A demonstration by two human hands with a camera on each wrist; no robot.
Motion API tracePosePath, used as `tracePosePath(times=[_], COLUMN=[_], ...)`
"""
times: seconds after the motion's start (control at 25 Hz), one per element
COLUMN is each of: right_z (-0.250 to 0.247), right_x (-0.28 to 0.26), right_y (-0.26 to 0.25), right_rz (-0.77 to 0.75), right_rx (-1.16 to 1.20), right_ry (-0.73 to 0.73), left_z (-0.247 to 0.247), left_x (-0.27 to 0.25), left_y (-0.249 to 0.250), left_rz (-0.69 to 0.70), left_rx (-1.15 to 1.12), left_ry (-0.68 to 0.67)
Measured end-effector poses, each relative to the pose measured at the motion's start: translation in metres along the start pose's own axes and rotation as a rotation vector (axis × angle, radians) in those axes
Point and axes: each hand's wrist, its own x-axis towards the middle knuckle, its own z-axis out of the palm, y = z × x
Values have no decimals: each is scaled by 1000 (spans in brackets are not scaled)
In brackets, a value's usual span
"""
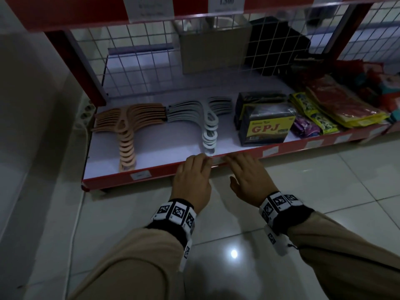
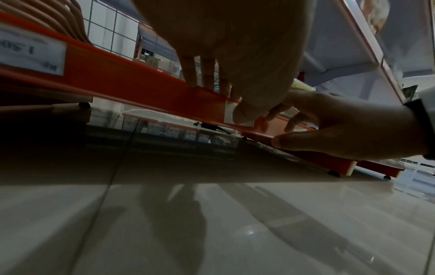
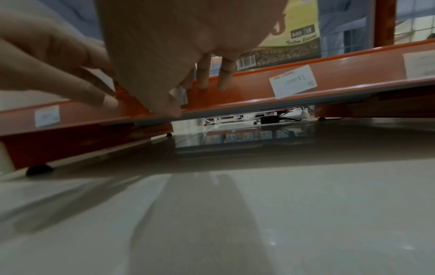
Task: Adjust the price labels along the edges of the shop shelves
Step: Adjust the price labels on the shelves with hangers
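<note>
The bottom shelf's red edge strip (image 1: pixel 164 172) runs left to right above the floor. A small white price label (image 1: pixel 218 161) sits on it between my two hands. My left hand (image 1: pixel 192 172) lays its fingers over the top of the strip while its thumb presses the label (image 2: pixel 229 114) from the front, pinching it. My right hand (image 1: pixel 246 172) rests straight fingertips on the strip just right of the label, its thumb (image 2: pixel 282 143) spread away. More labels (image 1: pixel 140 175) (image 1: pixel 270 151) sit along the strip; one (image 3: pixel 293 81) lies crooked.
Stacks of beige hangers (image 1: pixel 127 126) and pale hangers (image 1: pixel 205 118), a black GPJ pack (image 1: pixel 267 128) and snack packets (image 1: pixel 337 105) lie on the shelf. An upper shelf (image 1: pixel 194 9) hangs overhead. A wall stands to the left; glossy tile floor (image 1: pixel 324 180) lies below.
</note>
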Motion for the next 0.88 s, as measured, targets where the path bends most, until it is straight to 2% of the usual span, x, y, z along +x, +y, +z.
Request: tracePosePath(times=[0.24, 0.44, 0.88], right_z=[5, -2, 4], right_x=[8, 27, 19], right_y=[-5, -11, -7], right_rz=[66, 168, -33], right_rx=[-121, -56, 135], right_ry=[59, 56, 176], left_z=[2, -1, 2], left_x=[-1, -3, -2], left_y=[2, 3, 7], left_rz=[-20, -30, -67], left_rx=[-14, -76, -78], left_ry=[29, 64, 61])
